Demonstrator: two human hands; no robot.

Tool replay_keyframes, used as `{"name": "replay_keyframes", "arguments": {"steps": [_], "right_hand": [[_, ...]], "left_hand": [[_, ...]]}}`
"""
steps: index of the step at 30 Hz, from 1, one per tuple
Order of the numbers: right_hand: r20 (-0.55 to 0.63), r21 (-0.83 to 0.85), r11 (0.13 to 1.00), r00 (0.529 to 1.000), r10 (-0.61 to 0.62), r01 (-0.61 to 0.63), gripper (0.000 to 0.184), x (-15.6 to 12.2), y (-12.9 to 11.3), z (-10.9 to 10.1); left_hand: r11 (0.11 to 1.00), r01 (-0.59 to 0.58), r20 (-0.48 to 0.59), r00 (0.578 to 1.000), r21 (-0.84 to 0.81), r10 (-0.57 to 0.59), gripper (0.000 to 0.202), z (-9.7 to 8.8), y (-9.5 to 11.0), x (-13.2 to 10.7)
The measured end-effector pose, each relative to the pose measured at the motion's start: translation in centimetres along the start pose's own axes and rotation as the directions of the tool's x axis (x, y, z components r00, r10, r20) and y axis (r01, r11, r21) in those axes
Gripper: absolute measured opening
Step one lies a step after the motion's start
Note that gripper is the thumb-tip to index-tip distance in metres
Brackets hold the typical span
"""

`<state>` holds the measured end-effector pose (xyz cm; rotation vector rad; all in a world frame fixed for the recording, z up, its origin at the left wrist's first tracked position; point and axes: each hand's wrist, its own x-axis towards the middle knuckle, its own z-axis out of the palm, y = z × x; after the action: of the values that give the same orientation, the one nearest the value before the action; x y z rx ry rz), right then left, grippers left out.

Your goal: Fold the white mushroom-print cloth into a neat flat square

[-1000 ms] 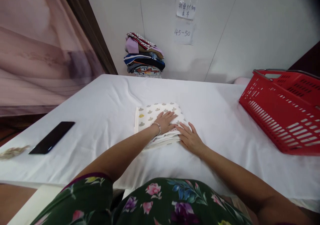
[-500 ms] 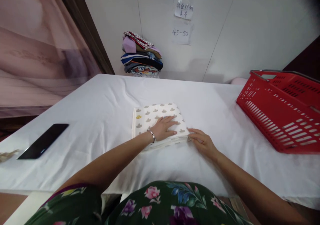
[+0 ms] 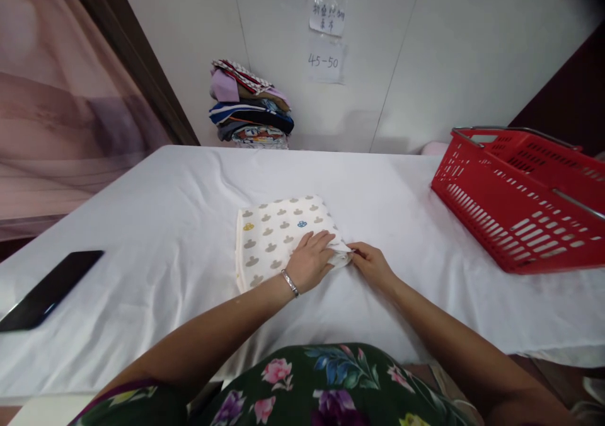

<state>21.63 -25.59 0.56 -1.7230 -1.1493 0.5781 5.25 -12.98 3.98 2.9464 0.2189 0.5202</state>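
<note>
Cloth (image 3: 269, 230) is lying on the white-covered table (image 3: 161, 224), in front of me, folded in layers, printed side up: grey motifs, one yellow, one blue. Using the cloth as reference for the rest.

Left hand (image 3: 309, 261): I'm resting it palm down on the cloth's near right part, fingers extended, not gripping. So the cloth is lying directly under that hand, most of it spreading out beyond and to the left of my fingers. Bracelet (image 3: 290, 283) is sitting on that wrist, over the near edge.

Right hand (image 3: 372, 265): it's narrowed to a pinch, thumb and fingers holding the cloth's near right corner. The rest of the cloth is lying to the left of this hand. Layers are showing at the edge between my two hands; can't tell how many.

Basket (image 3: 501, 224), red, is standing well right of the cloth. Phone (image 3: 51, 290) is lying well left of it, slightly nearer me. Fabric pile (image 3: 250, 108) is rising beyond it, a bit left; its base is hidden.
</note>
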Motion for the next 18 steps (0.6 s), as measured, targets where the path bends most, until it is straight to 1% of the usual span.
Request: {"name": "replay_keyframes", "arguments": {"steps": [3,8,14,18], "right_hand": [[-0.002,0.009,1.000,1.000,0.006,-0.005,0.025,-0.1,0.3,0.1],[-0.027,0.003,0.999,0.998,-0.050,0.050,0.026,-0.2,0.6,0.3],[-0.045,0.008,0.997,0.996,-0.081,0.081,0.026,-0.2,0.9,0.4],[-0.046,0.001,0.995,0.994,-0.098,0.098,0.025,-0.2,0.9,0.5]], "left_hand": [[0.999,0.020,-0.009,1.000,0.048,-0.019,0.018,0.3,0.7,0.2],[0.996,0.034,-0.018,0.999,0.081,-0.033,0.017,1.2,1.5,0.7],[0.993,-0.009,-0.047,0.999,0.121,0.015,0.025,1.8,1.3,1.0],[0.990,-0.003,-0.033,0.999,0.140,0.008,0.025,2.0,1.3,1.2]]}}
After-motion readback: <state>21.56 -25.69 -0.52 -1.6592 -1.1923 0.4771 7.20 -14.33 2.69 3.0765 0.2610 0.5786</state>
